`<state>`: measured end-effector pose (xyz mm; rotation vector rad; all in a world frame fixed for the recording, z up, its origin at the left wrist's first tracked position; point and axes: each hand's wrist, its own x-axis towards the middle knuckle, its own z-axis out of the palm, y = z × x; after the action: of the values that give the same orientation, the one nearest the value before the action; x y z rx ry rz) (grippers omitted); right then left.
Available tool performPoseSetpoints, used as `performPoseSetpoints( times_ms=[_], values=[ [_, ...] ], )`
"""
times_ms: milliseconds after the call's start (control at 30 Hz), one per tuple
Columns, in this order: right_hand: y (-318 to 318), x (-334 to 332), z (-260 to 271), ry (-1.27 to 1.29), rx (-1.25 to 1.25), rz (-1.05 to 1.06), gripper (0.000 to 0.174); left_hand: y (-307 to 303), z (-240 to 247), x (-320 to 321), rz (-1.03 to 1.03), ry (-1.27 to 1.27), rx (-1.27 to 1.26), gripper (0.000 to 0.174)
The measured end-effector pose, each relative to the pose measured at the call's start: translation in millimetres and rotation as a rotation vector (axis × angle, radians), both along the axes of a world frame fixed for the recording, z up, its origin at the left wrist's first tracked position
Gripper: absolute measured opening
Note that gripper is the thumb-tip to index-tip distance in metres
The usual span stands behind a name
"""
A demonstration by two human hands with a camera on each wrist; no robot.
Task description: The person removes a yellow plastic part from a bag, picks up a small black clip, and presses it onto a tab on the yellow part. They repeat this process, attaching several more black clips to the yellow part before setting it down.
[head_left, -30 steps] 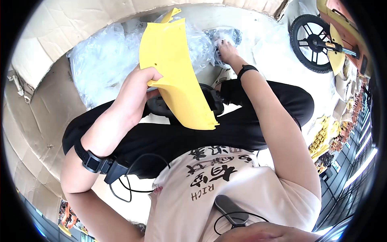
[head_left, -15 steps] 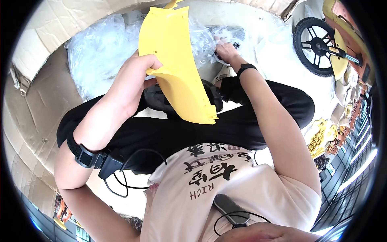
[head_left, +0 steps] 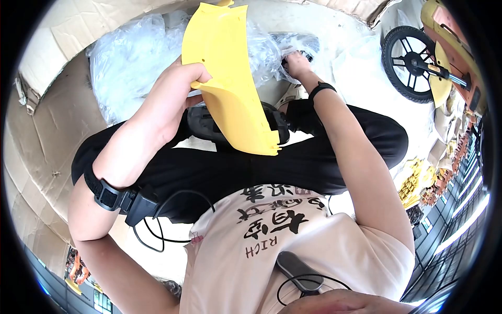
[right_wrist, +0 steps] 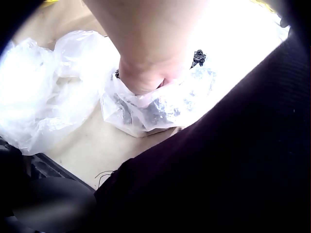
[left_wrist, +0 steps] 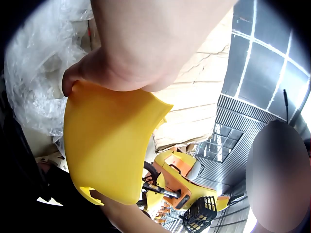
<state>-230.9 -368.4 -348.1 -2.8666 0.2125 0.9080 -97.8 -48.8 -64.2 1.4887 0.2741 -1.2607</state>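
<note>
"Cardboard (head_left: 52, 141) along the L; then clear plastic (head_left: 125, 70), crumpled, far side; what's the L hand (head_left: 175, 86) up to?"

"Clamped on the yellow panel (head_left: 225, 68); thumb over its face, other fingers behind the L edge; panel's mid-scene btwn both hands, running far to near, near end above black trousers (head_left: 251, 175)."

"Anything under it?"

"Black part (head_left: 201, 125), showing on both sides; can't tell what it is."

"& the R hand (head_left: 298, 65)?"

"Far side, R of the panel; down in the mouth of a clear bag (right_wrist: 160, 114) w/ dark bits (right_wrist: 125, 110) showing thru; fingertips hidden, so can't tell if they're apart, together or pinching sth."

"Far R?"

"Black spoked wheel (head_left: 408, 63) by an orange & yellow body (head_left: 455, 47); well apart from both hands."
</note>
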Motion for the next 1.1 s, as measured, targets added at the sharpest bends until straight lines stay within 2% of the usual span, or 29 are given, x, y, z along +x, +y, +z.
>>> performPoseSetpoints(
  times_ms=[300, 367, 400, 433, 467, 500, 533, 567, 633, 667, 700, 767, 800, 867, 900, 967, 1100],
  values=[
    [0.2, -0.7, -11.1, -0.026, 0.018, -0.100, 0.024, -2.2, 1.9, 0.6, -0.030, -0.025, -0.001, 0.032],
    [-4.7, 3.6, -23.0, 0.048, 0.000, -0.255, 0.026, -1.5, 1.6, 0.8, -0.038, -0.031, -0.003, 0.032],
    [-3.1, 5.4, -7.7, 0.054, 0.059, -0.371, 0.030, -1.6, 2.5, 1.3, -0.036, -0.027, 0.002, 0.032],
    [-14.6, 3.5, -30.3, 0.055, 0.058, -0.370, 0.030, -1.8, 2.8, 1.6, -0.033, -0.024, 0.007, 0.031],
    [-38.6, -2.4, -78.4, -0.011, 0.092, -0.310, 0.032, -1.8, 2.2, 1.5, -0.033, -0.022, 0.006, 0.031],
    [-28.7, 8.3, -55.5, -0.077, 0.127, -0.249, 0.035, -1.7, 1.5, 1.7, -0.031, -0.028, -0.001, 0.032],
    [-29.1, 26.4, -28.5, 0.156, 0.075, -0.049, 0.030, -1.6, 1.1, 2.0, -0.029, -0.033, -0.008, 0.032],
    [-28.7, 19.2, -25.7, 0.156, 0.075, -0.049, 0.030, -1.6, 0.8, 2.3, -0.030, -0.033, -0.008, 0.032],
    [-31.3, 10.7, -19.3, -0.174, 0.752, -0.877, 0.022, -1.8, 0.9, 2.4, -0.040, -0.042, -0.004, 0.032],
    [-34.2, 18.8, -25.2, -0.051, 1.068, -1.254, 0.026, -1.8, 1.0, 2.2, -0.040, -0.042, -0.005, 0.032],
    [-39.2, 16.4, -27.4, -0.052, 1.067, -1.253, 0.026, -1.8, 1.0, 2.3, -0.037, -0.046, -0.012, 0.032],
    [-45.3, 13.4, -26.2, -0.021, 1.306, -1.357, 0.024, -1.2, 0.8, 2.6, -0.030, -0.050, -0.018, 0.033],
    [-44.5, 12.4, -23.6, -0.021, 1.305, -1.357, 0.024, -0.7, 0.8, 3.0, -0.040, -0.053, -0.017, 0.033],
    [-46.5, 9.0, -22.3, -0.109, 1.496, -1.563, 0.021, -0.9, 2.2, 3.4, -0.049, -0.055, -0.017, 0.034],
    [-47.6, 8.2, -24.8, -0.108, 1.495, -1.564, 0.021, -1.4, 4.1, 3.4, -0.049, -0.059, -0.016, 0.035],
    [-48.5, 7.3, -26.0, -0.166, 1.654, -1.690, 0.021, -2.1, 5.0, 3.3, -0.050, -0.062, -0.017, 0.036],
    [-42.7, 7.9, -14.6, -0.138, 1.780, -1.665, 0.021, -2.9, 4.8, 3.8, -0.071, -0.058, -0.024, 0.044]
  ],
)
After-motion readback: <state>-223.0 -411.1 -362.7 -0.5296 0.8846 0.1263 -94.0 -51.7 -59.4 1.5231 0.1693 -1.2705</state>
